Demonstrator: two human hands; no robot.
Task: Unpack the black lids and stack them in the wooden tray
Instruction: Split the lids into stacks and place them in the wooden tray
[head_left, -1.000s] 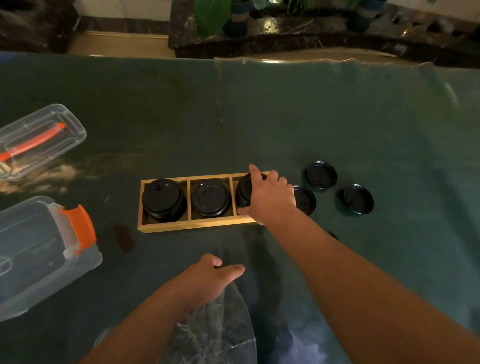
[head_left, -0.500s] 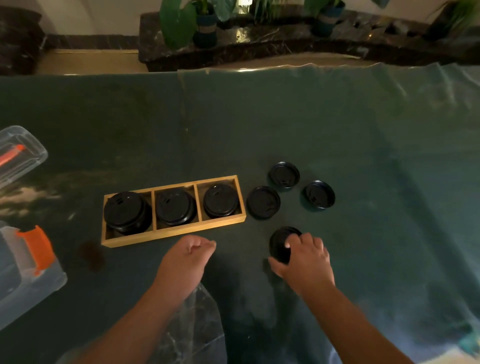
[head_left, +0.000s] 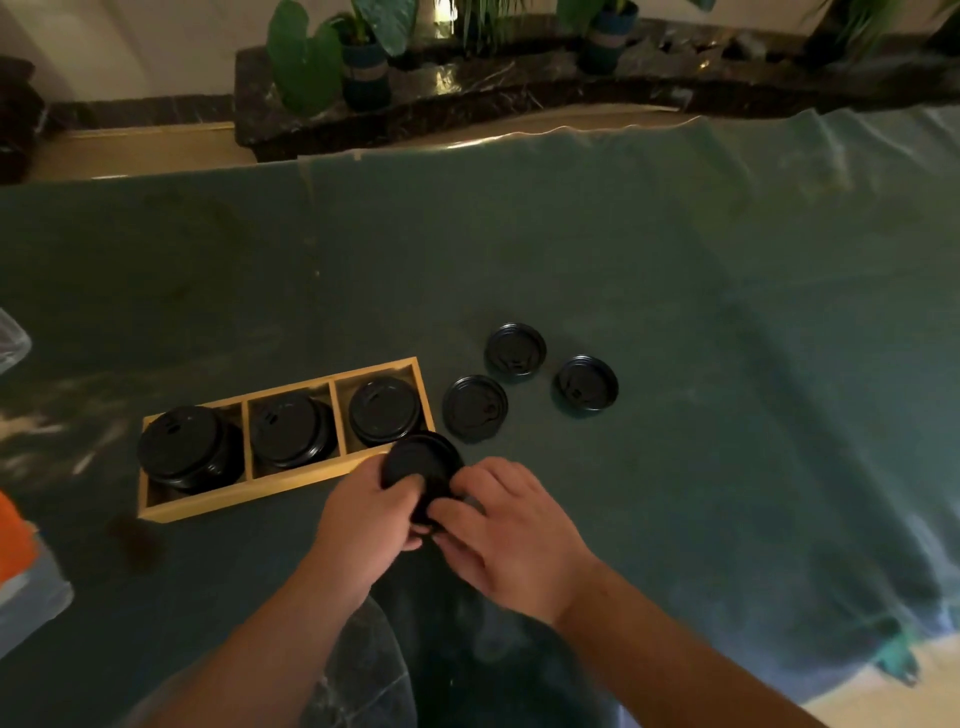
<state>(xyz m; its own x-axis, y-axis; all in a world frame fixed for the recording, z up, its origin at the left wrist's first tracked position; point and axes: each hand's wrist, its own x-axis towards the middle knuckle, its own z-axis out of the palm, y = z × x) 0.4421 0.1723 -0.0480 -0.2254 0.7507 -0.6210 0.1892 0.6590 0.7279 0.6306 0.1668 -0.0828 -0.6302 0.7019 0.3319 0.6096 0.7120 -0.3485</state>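
Note:
A wooden tray (head_left: 270, 491) with three compartments lies on the green table cover, left of centre. Each compartment holds a stack of black lids: left stack (head_left: 179, 447), middle stack (head_left: 288, 428), right stack (head_left: 384, 410). Three loose black lids lie right of the tray: one (head_left: 474, 408) closest to it, one (head_left: 515, 352) behind, one (head_left: 587, 384) furthest right. My left hand (head_left: 366, 519) and my right hand (head_left: 506, 530) both grip one tilted black lid (head_left: 421, 465) just in front of the tray's right end.
A clear plastic box with an orange latch (head_left: 21, 561) sits at the left edge. A crumpled clear plastic bag (head_left: 358, 670) lies near my body. Potted plants (head_left: 363, 57) stand on a dark ledge beyond the table's far edge.
My right hand lifted the lid from the table in front of the tray and brought it left; my left hand came up and took hold of it too. The camera shifted right.

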